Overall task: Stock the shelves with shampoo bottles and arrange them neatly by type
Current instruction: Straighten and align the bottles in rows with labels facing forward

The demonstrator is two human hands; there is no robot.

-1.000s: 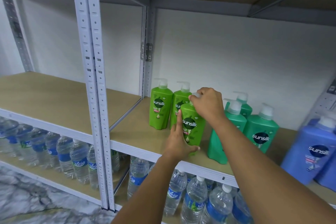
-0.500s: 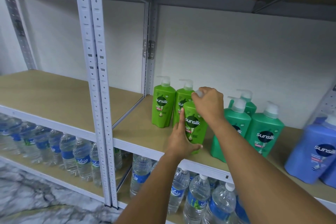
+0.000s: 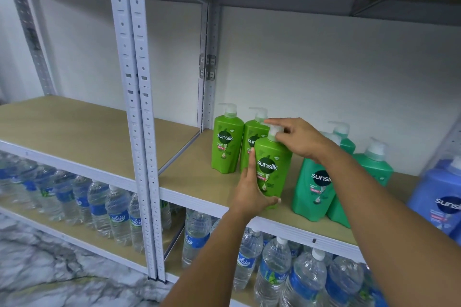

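A light green Sunsilk pump bottle (image 3: 273, 164) stands upright near the front edge of the wooden shelf (image 3: 199, 169). My left hand (image 3: 249, 189) cups its lower left side and base. My right hand (image 3: 299, 139) pinches its white pump head from the right. Two more light green bottles (image 3: 227, 139) stand side by side behind it. Darker green bottles (image 3: 311, 189) stand to the right, partly hidden by my right forearm. A blue bottle (image 3: 441, 197) is at the right edge.
A grey slotted upright post (image 3: 136, 107) divides the rack. The left bay's shelf board (image 3: 69, 129) is bare. Several water bottles (image 3: 104, 207) fill the shelf below. Marble floor (image 3: 50, 276) lies underneath. Another shelf board spans overhead.
The held light green bottle has shifted slightly forward and right of the back pair. My right fingers have slid off the cap's top, so the white pump now shows.
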